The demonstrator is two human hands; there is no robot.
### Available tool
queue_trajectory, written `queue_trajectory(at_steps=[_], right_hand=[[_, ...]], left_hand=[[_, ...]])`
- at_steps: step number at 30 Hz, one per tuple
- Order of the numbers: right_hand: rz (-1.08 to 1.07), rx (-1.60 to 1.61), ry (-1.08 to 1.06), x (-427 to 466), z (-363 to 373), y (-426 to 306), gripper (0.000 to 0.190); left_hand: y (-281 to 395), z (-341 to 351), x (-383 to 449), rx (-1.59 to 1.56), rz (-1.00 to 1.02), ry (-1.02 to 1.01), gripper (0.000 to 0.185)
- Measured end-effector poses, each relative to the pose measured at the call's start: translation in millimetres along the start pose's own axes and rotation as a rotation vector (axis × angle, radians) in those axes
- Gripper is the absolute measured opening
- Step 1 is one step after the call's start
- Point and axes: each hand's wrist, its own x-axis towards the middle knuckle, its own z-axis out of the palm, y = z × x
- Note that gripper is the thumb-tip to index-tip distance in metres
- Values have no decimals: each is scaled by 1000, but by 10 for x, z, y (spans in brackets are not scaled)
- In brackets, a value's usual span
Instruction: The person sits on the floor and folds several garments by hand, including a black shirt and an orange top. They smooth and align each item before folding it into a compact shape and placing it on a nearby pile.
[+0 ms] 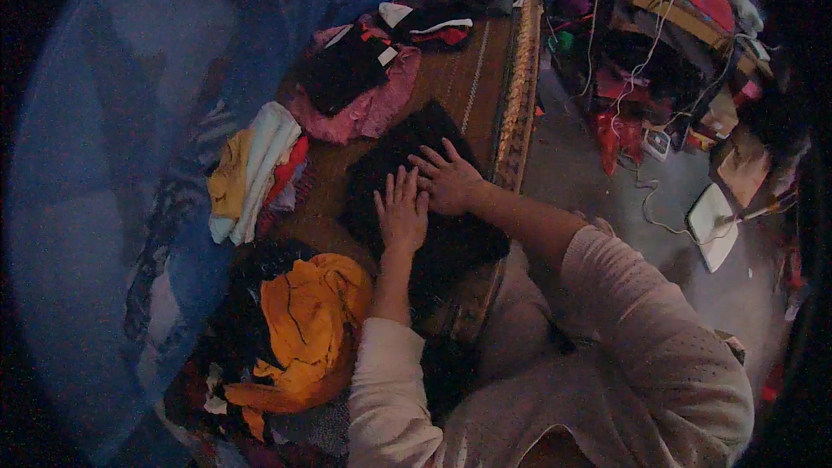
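A black cloth, perhaps a garment [448, 234], lies spread on a brown woven mat [448, 81] before me. Both my palms rest flat on it. My left hand [401, 211] points away from me with its fingers nearly straight. Just beside it, close to touching, my right hand [448, 179] lies with its fingers spread, reaching in from the right. Neither hand grips anything. The cloth is so dark that its folds and outline are hard to tell.
An orange cloth [312, 331] lies heaped at the left, with folded clothes [257, 175] beyond it. Pink and black clothes [354, 91] lie farther up the mat. Blue netting [117, 208] hangs along the left. At the right are a white device base [713, 227] and loose cables [650, 195] on the floor.
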Motion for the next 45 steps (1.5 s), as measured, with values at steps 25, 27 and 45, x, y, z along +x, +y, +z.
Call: queue_trajectory(at_steps=[25,27,45], right_hand=[[103,-58,38,-42,-119,135,56],[88,-56,27,-117,-185,112,56],[111,31,147,-736,-59,288,52]], left_hand=[[24,12,-10,71,-185,-144,72],[-29,-54,-55,72,-161,-155,70],[32,-464,-265,297,15,11,61]])
